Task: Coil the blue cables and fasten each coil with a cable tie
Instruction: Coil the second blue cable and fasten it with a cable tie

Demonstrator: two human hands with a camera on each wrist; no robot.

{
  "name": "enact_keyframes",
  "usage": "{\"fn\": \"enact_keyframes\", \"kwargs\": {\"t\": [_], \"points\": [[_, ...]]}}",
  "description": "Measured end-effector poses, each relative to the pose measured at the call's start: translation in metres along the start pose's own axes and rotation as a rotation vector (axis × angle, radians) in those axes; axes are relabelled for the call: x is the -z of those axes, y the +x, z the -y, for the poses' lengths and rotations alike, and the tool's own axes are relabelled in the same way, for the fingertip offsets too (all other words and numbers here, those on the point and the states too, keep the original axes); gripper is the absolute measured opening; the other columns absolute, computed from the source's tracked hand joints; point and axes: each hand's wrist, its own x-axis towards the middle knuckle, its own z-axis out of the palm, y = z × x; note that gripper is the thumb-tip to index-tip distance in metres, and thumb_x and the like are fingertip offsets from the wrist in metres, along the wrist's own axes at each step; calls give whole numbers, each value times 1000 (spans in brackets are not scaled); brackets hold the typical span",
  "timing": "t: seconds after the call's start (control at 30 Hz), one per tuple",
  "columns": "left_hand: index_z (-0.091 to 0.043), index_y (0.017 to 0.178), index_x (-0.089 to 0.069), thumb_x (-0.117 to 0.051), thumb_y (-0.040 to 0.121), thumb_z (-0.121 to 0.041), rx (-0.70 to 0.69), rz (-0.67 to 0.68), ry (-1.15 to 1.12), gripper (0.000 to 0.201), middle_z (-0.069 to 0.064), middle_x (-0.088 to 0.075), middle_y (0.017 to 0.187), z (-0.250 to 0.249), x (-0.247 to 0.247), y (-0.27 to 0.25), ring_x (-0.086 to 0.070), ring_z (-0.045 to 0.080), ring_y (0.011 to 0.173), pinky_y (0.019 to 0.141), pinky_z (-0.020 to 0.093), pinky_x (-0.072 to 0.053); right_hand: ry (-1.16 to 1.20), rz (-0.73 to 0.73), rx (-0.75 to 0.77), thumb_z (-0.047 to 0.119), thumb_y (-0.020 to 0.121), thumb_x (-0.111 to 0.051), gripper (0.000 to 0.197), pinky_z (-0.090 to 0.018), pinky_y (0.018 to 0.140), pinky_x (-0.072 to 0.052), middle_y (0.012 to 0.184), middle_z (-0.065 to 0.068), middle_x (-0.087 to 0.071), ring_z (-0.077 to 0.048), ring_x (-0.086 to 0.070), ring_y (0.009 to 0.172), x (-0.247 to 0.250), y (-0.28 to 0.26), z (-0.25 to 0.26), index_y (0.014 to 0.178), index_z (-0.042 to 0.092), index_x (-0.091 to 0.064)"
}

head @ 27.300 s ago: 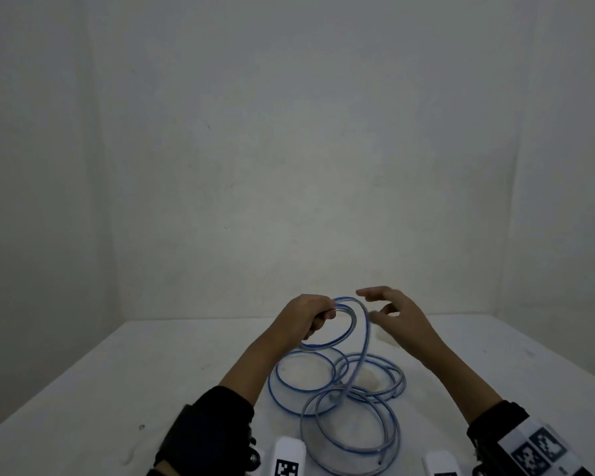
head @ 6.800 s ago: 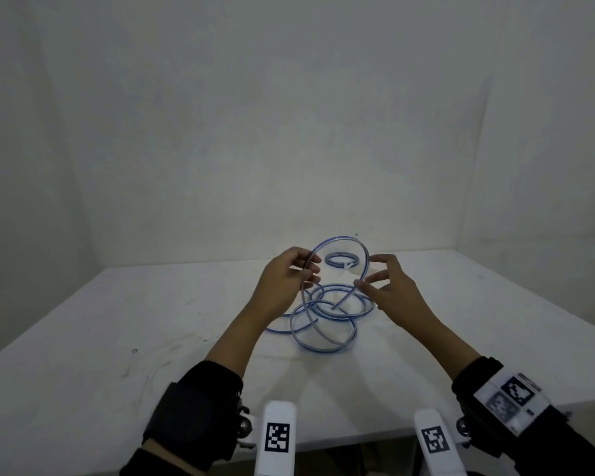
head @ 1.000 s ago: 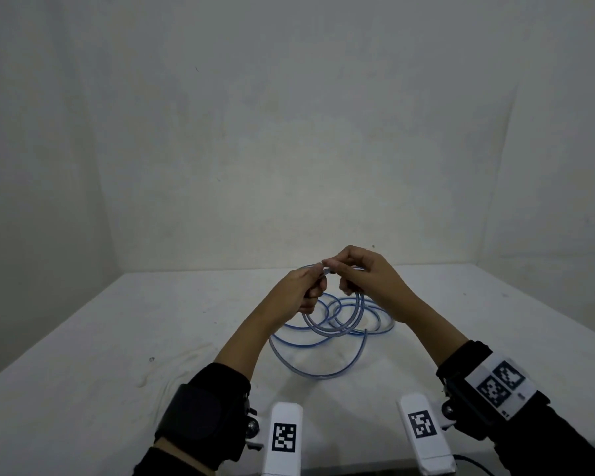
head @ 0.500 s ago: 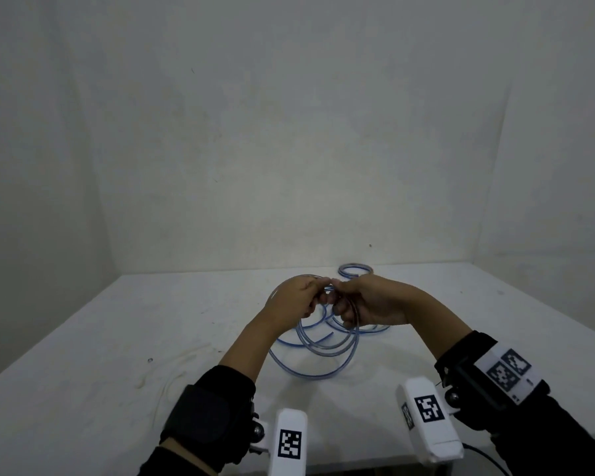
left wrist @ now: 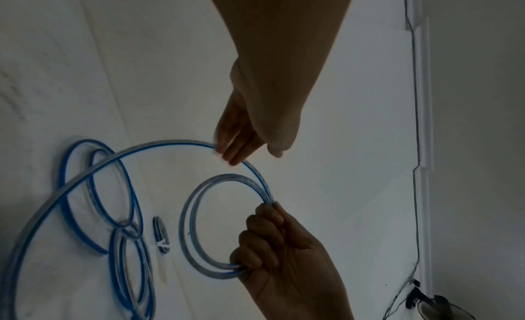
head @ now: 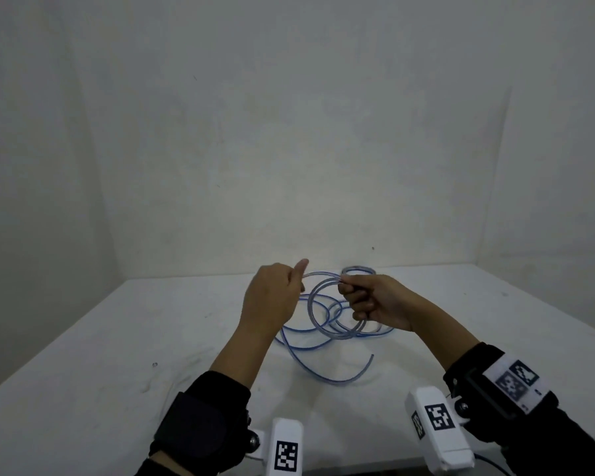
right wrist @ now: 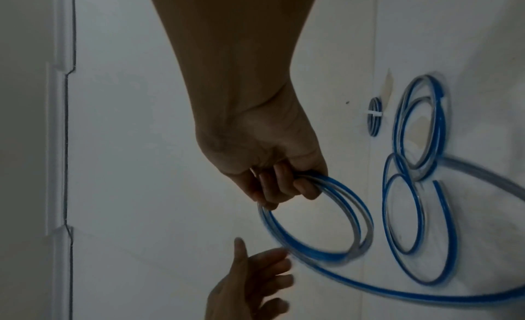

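Wrists: dark sleeves (head: 213, 403) and white tagged camera blocks (head: 438, 431) sit nearest the viewer, at the surface's front edge.
Loose end: a free tail of the blue cable (head: 327, 369) curves across the white surface (head: 83, 389) just ahead of the forearms.
Left hand: the left hand (head: 272, 297) is raised above the surface with thumb up; its fingers (left wrist: 235, 149) lie nearly straight against a long strand of the cable, touching it rather than curling round it.
Right hand: the right hand (head: 375, 300) has its fingers (right wrist: 281, 185) curled tightly round a small coil (left wrist: 224, 228) of about two turns, held upright off the surface.
Link: the long strand runs from the held coil past the left fingers and down to the slack.
Slack: several loose loops (right wrist: 417, 190) lie flat on the surface under and behind the hands, overlapping each other.
Finished coil: a small tight coil (head: 358, 270) rests farther back near the wall, bound by a white tie (right wrist: 374, 114).
Backdrop: plain pale walls (head: 289, 132) meet in corners behind the surface.
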Motion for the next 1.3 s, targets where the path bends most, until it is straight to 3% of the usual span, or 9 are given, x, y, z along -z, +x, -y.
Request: {"fn": "enact_keyframes", "kwargs": {"t": [0.1,0.23,0.33,0.43,0.53,0.67,0.83,1.0,1.3], "points": [[-7,83,-63,-40,98,-42,-102,-35,-51,45,7,-66,81,-6,6,7,-60,19,78,73,35,-48,-90,80,-23,26,101,-41,36,-25,55,-18,70,1,-11,-11,-9,55,1,-4,4,67,17,-45],[-15,80,-69,-34,98,-48,56,495,-312,52,7,-72,83,-14,4,13,-67,21,82,90,40,-51,-124,148,-55,23,100,-42,34,-24,57,-16,65,3,-16,-8,-13,52,-5,-7,10,68,14,-46],[-6,79,-62,-33,100,-45,272,735,-565,53,7,-65,62,-19,8,7,-64,22,57,68,33,-58,-151,151,-47,24,100,-44,40,-21,52,-22,61,5,-21,-8,-15,50,-7,-8,15,62,16,-53],[-7,81,-54,-34,100,-45,378,828,-728,46,-5,-37,50,-23,12,1,-37,9,40,44,19,-40,-194,148,-13,25,101,-43,46,-22,53,-24,66,1,-16,-12,-11,56,-8,-9,16,58,18,-60],[-15,69,-46,-36,98,-49,430,727,-808,46,-9,-22,50,-22,10,2,-16,5,41,43,18,-14,-235,136,72,27,102,-43,41,-22,55,-31,64,1,-22,-12,-21,55,-14,-8,15,67,16,-61],[-18,63,-39,-33,99,-47,427,497,-851,46,-13,-22,46,-17,7,4,-14,3,37,39,17,-11,-319,-94,164,48,100,-37,50,-26,71,-47,74,-1,-53,-15,-51,68,-15,-3,9,82,9,-63],[-18,63,-37,-29,101,-46,460,252,-975,48,-12,-21,44,-7,14,6,-14,2,35,35,15,-13,-517,-511,-28,33,98,-51,35,-26,57,-45,77,-8,-52,-17,-47,58,16,12,-18,75,7,-55],[-17,63,-38,-29,101,-45,450,164,-999,48,-13,-20,42,-10,17,6,-15,3,34,35,15,-14,-905,-411,-387,57,86,-60,78,-24,58,-45,106,-13,-55,-22,-55,85,31,17,-64,130,-5,-44],[-17,62,-37,-29,101,-44,447,164,-1071,48,-11,-19,43,-13,20,5,-14,3,36,38,18,-12,-733,-346,-350,77,84,-37,81,-24,60,-44,86,-7,-60,-17,-49,64,4,51,-89,103,3,-66]]}}
